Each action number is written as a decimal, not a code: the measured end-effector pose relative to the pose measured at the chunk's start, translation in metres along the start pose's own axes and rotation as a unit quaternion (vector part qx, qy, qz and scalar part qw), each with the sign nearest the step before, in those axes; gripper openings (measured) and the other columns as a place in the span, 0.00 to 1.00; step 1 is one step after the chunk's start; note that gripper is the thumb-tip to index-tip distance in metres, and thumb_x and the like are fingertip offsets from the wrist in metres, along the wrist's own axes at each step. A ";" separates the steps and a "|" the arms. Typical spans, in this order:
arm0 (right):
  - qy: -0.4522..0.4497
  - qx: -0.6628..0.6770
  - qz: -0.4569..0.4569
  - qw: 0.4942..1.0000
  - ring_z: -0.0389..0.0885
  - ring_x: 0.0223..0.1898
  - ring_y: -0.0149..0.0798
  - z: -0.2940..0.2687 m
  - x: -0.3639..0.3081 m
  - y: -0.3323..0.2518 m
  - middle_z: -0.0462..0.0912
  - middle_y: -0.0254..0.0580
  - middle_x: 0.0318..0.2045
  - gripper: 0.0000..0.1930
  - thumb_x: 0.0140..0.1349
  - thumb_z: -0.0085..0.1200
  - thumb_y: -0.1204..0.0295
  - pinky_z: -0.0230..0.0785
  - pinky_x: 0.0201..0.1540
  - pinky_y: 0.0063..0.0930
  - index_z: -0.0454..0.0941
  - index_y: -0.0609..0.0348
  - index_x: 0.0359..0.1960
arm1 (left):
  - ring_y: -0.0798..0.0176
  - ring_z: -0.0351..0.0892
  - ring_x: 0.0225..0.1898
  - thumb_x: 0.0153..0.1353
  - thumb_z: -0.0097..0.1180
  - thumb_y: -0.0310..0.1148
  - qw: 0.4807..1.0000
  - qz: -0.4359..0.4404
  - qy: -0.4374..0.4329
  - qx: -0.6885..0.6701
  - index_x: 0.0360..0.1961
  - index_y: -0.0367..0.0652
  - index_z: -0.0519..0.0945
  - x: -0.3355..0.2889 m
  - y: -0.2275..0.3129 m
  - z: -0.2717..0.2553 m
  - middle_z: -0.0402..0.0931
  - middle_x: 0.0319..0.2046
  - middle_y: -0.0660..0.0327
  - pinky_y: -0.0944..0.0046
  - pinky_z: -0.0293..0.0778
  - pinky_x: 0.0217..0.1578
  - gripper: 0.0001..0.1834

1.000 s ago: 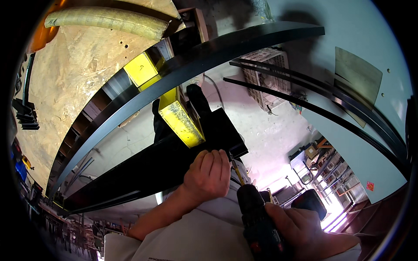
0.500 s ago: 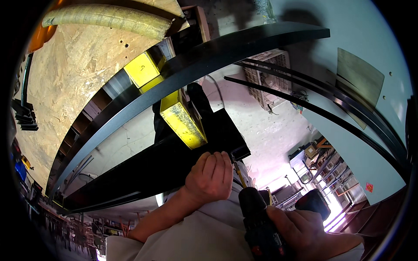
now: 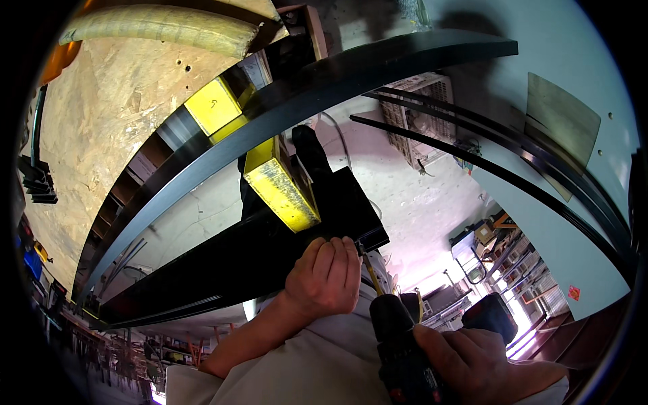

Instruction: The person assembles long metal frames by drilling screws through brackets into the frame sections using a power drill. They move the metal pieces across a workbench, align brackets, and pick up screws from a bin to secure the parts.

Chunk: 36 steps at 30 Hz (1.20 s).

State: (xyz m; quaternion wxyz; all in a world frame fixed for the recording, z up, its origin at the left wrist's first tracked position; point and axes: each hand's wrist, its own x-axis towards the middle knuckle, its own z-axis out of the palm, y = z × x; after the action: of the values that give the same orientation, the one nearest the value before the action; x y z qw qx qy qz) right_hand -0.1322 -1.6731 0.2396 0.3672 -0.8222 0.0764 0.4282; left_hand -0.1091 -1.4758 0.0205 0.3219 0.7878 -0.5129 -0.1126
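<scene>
My right hand (image 3: pixel 466 361) is wrapped around the grip of a black cordless drill (image 3: pixel 401 344). A long, gold-coloured bit (image 3: pixel 372 275) points from its chuck to the near right end of a wide black profile (image 3: pixel 223 266). My left hand (image 3: pixel 325 277) is closed with its fingers curled at that end, close beside the bit's tip; what the fingertips pinch is hidden. Beyond my left hand, the profile meets a yellow block (image 3: pixel 283 189) with a scuffed side. A second long black profile (image 3: pixel 270 131) crosses farther out, by another yellow block (image 3: pixel 213 106).
A chipboard panel (image 3: pixel 135 115) with a curved yellowish roll (image 3: pixel 162 30) lies at the far left. Thin black strips (image 3: pixel 486 158) extend to the right across a pale board (image 3: pixel 540 223). A crate (image 3: pixel 422 118) sits on the floor. Racks (image 3: pixel 506 270) stand at the right.
The view has shifted slightly. Both hands and the drill keep nearly the same place at the profile's end.
</scene>
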 end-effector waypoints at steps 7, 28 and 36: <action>0.027 -0.025 -0.017 0.999 0.75 0.25 0.40 0.010 -0.002 0.006 0.78 0.47 0.34 0.34 0.56 0.55 0.78 0.70 0.25 0.34 0.67 0.71 0.68 | 0.53 0.79 0.28 0.56 0.54 0.25 1.000 -0.001 0.002 -0.002 0.34 0.21 0.81 0.001 -0.002 0.000 0.79 0.28 0.43 0.57 0.81 0.35 0.13; -0.060 -0.018 -0.005 0.998 0.81 0.28 0.40 -0.025 0.023 -0.004 0.81 0.45 0.34 0.33 0.60 0.62 0.68 0.74 0.31 0.32 0.68 0.70 0.66 | 0.54 0.80 0.29 0.58 0.55 0.26 1.000 0.006 -0.009 0.023 0.35 0.23 0.82 0.004 -0.004 -0.004 0.80 0.29 0.45 0.57 0.82 0.37 0.12; -0.041 -0.048 0.010 0.998 0.87 0.29 0.50 -0.007 0.004 -0.012 0.84 0.47 0.31 0.38 0.58 0.67 0.65 0.77 0.27 0.42 0.64 0.63 0.68 | 0.52 0.83 0.33 0.54 0.63 0.31 0.998 0.016 0.028 0.049 0.43 0.25 0.81 -0.007 0.003 -0.006 0.81 0.35 0.47 0.56 0.81 0.34 0.19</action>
State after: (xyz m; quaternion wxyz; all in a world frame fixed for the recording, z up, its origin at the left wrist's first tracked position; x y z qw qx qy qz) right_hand -0.1200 -1.6682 0.2453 0.3257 -0.8198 0.0492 0.4684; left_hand -0.1119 -1.4683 0.0257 0.2990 0.7969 -0.5215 -0.0604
